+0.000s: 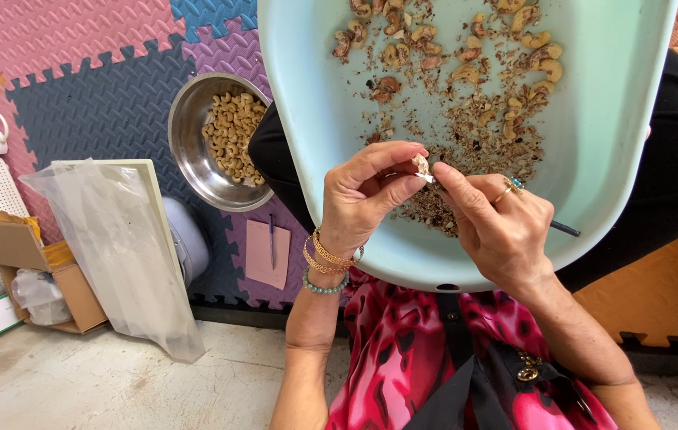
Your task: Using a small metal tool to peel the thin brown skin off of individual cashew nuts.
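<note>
The left hand point(367, 195) is pinching a nut point(420, 164) over the tub point(617, 119) while the right hand point(498, 223) is gripping a thin tool point(566, 228) against it, and a slip could poke a finger.

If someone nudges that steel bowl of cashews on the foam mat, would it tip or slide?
The steel bowl looks wide and low, so it probably won't tip easily. The cashews weigh it down somewhat. The textured foam mat likely grips it, so it may resist sliding.
</note>
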